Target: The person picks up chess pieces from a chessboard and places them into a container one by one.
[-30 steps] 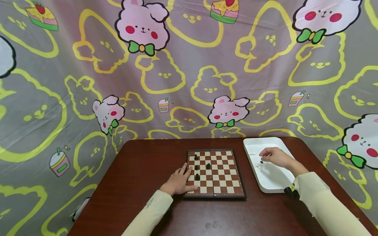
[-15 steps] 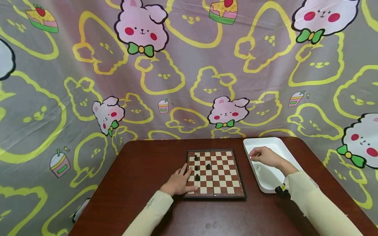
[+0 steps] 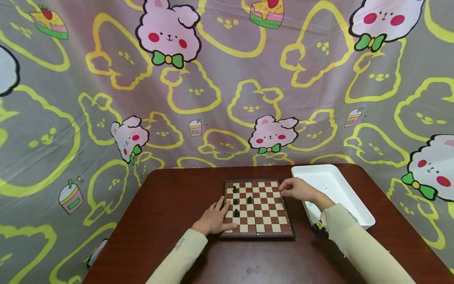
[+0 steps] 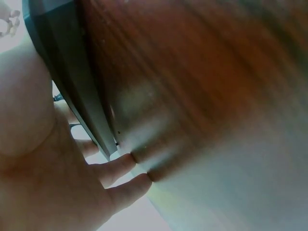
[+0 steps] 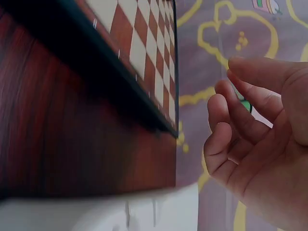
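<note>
A brown-and-cream chessboard (image 3: 271,207) lies on the table with several black chess pieces (image 3: 236,213) standing on its left half. My left hand (image 3: 212,219) rests flat on the board's left edge, fingers spread, thumb on the near corner. At the opposite edge, my right hand (image 3: 299,189) hovers just above the board's far right side. Thumb and forefinger come together in a pinch in the right wrist view; a pale sliver of what seems a white chess piece (image 5: 237,91) shows between the fingers, mostly hidden.
A white tray (image 3: 349,199) stands right of the board, partly under my right forearm. A small white piece (image 3: 324,187) lies in it. The brown table (image 3: 177,197) meets a cartoon-print curtain (image 3: 234,98) behind.
My right hand has moved left, from over the tray to the board's right edge. The left hand and the black pieces have stayed where they were.
</note>
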The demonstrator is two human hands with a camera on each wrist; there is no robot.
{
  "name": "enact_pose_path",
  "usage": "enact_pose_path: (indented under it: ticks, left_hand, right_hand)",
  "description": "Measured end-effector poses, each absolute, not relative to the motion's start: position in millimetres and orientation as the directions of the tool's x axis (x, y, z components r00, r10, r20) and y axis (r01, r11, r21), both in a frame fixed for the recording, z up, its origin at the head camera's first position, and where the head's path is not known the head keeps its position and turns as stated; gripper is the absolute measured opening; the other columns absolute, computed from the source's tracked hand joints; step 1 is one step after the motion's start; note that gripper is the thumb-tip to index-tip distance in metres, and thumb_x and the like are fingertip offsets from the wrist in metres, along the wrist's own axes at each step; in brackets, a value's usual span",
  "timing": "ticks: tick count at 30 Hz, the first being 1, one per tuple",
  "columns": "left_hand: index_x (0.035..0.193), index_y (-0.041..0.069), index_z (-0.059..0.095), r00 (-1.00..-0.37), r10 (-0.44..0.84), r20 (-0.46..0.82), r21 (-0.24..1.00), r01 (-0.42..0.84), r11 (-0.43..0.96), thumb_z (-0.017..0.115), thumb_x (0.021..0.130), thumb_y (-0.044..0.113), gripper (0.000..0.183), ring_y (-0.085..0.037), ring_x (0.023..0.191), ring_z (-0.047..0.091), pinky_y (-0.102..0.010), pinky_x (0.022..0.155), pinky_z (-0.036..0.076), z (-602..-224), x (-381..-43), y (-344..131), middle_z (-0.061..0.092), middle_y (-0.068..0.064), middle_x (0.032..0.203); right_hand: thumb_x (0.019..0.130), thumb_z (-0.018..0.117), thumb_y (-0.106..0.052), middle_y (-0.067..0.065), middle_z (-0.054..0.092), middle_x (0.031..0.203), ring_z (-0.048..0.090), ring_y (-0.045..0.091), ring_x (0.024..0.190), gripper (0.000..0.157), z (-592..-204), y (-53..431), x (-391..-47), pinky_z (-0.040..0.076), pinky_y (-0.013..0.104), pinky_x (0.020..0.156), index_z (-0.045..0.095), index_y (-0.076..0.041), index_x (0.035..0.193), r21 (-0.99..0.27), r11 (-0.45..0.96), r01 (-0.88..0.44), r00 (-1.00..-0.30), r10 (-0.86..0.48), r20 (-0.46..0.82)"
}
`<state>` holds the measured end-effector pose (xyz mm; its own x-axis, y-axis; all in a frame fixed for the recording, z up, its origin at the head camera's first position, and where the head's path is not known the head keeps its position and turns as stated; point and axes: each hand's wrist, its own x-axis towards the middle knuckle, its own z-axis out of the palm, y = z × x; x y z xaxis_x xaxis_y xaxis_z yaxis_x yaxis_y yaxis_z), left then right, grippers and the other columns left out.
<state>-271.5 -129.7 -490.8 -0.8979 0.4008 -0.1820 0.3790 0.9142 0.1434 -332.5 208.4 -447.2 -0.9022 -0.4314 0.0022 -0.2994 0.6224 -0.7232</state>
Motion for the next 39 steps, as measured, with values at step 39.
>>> enact_pose_path:
  ticks: [39]
  left_hand:
    - [0.143, 0.022, 0.014, -0.908, 0.382, -0.174, 0.143, 0.360, 0.922, 0.036, 0.071, 0.075, 0.092, -0.036, 0.124, 0.024, -0.049, 0.092, 0.029, -495, -273, -130, 0.003, -0.009, 0.146]
  right_hand:
    - [0.082, 0.062, -0.011, -0.003, 0.057, 0.084, 0.053, 0.013, 0.074, 0.021, -476, 108, -343, 0.044, 0.031, 0.059, 0.064, -0.013, 0.102, -0.738, 0.588, -0.330, -0.850, -0.525, -0.038]
